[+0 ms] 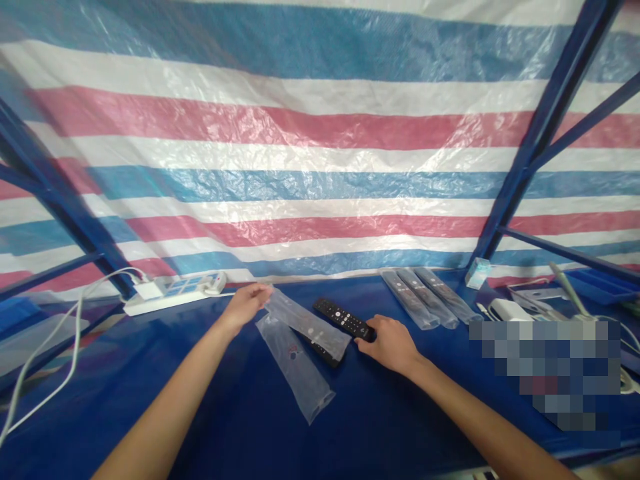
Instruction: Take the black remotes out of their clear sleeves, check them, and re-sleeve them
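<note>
My left hand (249, 305) pinches the upper end of a clear plastic sleeve (313, 325). Under that sleeve lies a black remote, its lower end (330, 357) showing past the edge. Another clear sleeve (295, 370) lies flat on the blue table (215, 413), nearer to me. To the right, my right hand (387, 339) has its fingers closed on the lower end of a second black remote (343, 319), whose buttons face up.
Three sleeved remotes (420, 298) lie side by side at the back right, near a small box (477, 273). A white power strip (175, 295) with cables stands at the back left. Blue metal posts (530, 143) frame a striped sheet. A pixelated patch covers the right side.
</note>
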Demonstrator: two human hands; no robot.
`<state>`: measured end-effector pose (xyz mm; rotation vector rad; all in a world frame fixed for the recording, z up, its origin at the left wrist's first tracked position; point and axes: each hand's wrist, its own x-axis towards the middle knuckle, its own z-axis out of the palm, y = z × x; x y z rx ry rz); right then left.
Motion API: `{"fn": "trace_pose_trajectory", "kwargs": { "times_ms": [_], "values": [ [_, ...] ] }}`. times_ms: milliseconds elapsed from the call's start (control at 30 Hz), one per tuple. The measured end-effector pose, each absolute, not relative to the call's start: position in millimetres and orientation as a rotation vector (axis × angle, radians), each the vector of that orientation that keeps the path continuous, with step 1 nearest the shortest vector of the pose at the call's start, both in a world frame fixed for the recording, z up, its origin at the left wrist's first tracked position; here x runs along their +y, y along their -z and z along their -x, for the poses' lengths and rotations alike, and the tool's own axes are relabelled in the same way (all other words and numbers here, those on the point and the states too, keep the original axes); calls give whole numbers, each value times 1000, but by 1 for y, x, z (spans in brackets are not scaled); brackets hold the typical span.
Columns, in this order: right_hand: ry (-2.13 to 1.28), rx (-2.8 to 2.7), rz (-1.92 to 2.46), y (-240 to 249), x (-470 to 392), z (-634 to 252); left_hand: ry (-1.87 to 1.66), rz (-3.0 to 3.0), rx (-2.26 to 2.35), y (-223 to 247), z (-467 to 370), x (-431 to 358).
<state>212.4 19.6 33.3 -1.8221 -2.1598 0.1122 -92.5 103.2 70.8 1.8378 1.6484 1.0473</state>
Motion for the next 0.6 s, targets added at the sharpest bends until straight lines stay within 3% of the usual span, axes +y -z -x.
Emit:
{"fn": "trace_pose_trajectory", "kwargs": {
  "times_ms": [333, 500, 600],
  "values": [
    [-42, -2131, 1760, -36, 24, -210, -964, -2109, 1808, -31, 89, 103],
    [406, -1841, 2190, -50, 23, -246, -1070, -2327, 1861, -24, 84, 101],
    [360, -1765, 2408, -53, 30, -264, -1132, -2422, 1855, -27, 79, 97]
  ]
}}
